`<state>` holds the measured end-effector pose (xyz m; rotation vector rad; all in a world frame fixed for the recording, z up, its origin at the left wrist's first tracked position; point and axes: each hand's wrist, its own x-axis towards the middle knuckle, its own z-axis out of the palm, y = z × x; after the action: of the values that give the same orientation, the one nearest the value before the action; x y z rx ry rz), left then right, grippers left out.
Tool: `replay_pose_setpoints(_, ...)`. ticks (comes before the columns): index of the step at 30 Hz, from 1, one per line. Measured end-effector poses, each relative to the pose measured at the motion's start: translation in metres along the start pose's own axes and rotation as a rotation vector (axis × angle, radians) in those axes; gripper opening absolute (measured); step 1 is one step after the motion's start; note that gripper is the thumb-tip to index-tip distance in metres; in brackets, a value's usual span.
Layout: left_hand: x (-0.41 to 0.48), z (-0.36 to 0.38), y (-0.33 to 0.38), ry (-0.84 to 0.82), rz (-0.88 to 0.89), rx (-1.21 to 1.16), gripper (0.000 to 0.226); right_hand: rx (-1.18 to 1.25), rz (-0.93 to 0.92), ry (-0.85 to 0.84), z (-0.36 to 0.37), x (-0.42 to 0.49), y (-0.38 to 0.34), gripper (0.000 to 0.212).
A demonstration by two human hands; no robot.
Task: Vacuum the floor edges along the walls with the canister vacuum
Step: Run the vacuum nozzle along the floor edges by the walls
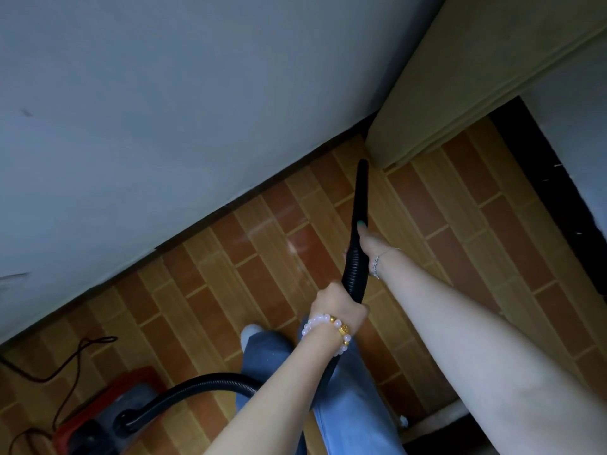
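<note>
Nozzle (361, 192) aims at the corner by the wall (164, 110). Our right hand (369, 239) grips it, our left hand (338, 307) grips the hose (353, 274), and the canister (105, 405) is by our feet. We should keep the tip low, hugging the edge.

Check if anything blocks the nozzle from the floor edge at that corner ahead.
Nothing visible lies on the tiles between the nozzle tip and the floor edge along the wall. The beige cabinet stands just right of the tip and closes off the corner there.
</note>
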<state>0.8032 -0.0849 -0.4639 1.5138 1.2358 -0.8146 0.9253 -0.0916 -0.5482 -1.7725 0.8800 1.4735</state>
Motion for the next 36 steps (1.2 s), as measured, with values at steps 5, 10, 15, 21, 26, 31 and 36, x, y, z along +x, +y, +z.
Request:
replay_pose_setpoints(5, -0.003, 0.002, 0.003, 0.001, 0.022, 0.011, 0.028, -0.070, -0.009, -0.109, -0.004, -0.004, -0.004, 0.030)
replay_pose_setpoints(10, 0.002, -0.013, 0.004, -0.060, 0.048, -0.042, 0.020, -0.105, -0.031, -0.113, 0.006, -0.001, -0.005, 0.030)
replay_pose_setpoints(15, -0.001, -0.034, 0.012, -0.311, 0.070, -0.314, 0.024, -0.012, 0.016, -0.151, 0.004, -0.004, -0.018, 0.034)
replay_pose_setpoints(21, 0.008, -0.044, 0.021, -0.430, 0.000, -0.581, 0.014, 0.012, -0.008, -0.159, 0.008, 0.006, -0.038, 0.038)
replay_pose_setpoints(26, 0.034, -0.047, 0.039, -0.335, 0.021, -0.399, 0.014, 0.053, 0.010, -0.146, 0.009, 0.026, -0.055, 0.043)
replay_pose_setpoints(31, 0.057, -0.058, 0.066, -0.277, 0.065, -0.336, 0.021, 0.132, -0.031, -0.147, 0.005, 0.029, -0.090, 0.038)
replay_pose_setpoints(36, 0.066, -0.068, 0.080, -0.272, 0.094, -0.192, 0.018, 0.187, 0.001, -0.129, -0.001, 0.028, -0.103, 0.035)
